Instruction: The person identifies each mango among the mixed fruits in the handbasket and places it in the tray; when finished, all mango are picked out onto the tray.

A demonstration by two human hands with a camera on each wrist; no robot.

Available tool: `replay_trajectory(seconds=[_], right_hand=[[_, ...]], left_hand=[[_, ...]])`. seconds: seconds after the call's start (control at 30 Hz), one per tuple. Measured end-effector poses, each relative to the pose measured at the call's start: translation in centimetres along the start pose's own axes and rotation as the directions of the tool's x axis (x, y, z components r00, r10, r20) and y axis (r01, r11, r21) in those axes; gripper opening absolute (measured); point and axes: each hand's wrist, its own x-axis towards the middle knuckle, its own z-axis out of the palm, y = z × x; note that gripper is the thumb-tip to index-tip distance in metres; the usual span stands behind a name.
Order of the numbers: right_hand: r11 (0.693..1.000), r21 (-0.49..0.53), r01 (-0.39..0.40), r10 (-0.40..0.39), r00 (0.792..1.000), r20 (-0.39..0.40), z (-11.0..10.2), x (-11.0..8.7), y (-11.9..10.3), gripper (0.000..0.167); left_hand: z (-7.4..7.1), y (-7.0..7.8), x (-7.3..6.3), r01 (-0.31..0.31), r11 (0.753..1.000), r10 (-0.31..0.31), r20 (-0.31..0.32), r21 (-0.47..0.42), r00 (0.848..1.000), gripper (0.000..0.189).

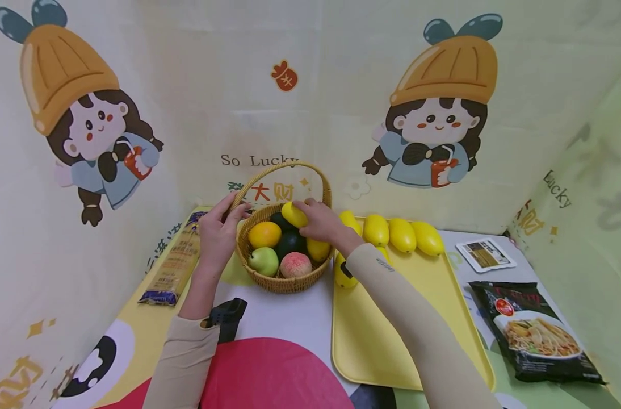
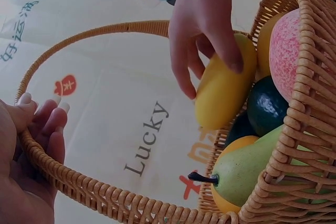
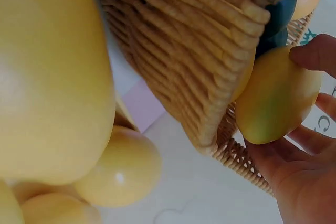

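My right hand (image 1: 324, 220) holds a yellow mango (image 1: 294, 215) between thumb and fingers at the back of the wicker basket (image 1: 282, 285). A green patch marks that mango's side in the right wrist view. On the other side, my left hand (image 2: 29, 156) has its fingers curled round the basket's arched handle (image 2: 100, 195). Inside the basket lie a green pear (image 1: 263, 262), a pink peach (image 1: 296, 264), an orange (image 1: 265, 234), dark green avocados (image 1: 290, 244) and another yellow mango (image 1: 318, 249), partly hidden by the right arm.
A yellow tray (image 1: 392, 335) right of the basket carries several yellow mangoes (image 1: 402, 236) along its back. Further right are a small white packet (image 1: 486, 254) and a black noodle bag (image 1: 540, 332). A long pasta packet (image 1: 172, 267) lies at the left. Printed cloth hangs behind.
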Motion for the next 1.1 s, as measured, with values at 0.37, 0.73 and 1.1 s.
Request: replay_trajectory(seconds=[0.37, 0.73, 1.1], right_hand=[[0.996, 0.018, 0.093, -0.093, 0.996, 0.003, -1.0, -2.5, -0.2, 0.068], [0.991, 0.035, 0.129, -0.131, 0.991, 0.032, -2.1, -6.3, 0.3, 0.07], [0.993, 0.051, 0.103, -0.103, 0.995, -0.006, -3.9, -10.1, 2.5, 0.073]], left_hand=[[0.0, -2.1, 0.1, 0.005, 1.0, -0.005, -0.018, -0.004, 1.0, 0.038], [0.0, -2.6, 0.2, -0.026, 1.0, 0.026, -0.016, -0.014, 1.0, 0.037], [0.1, -1.9, 0.2, -0.015, 1.0, 0.015, -0.009, -0.013, 1.0, 0.035]])
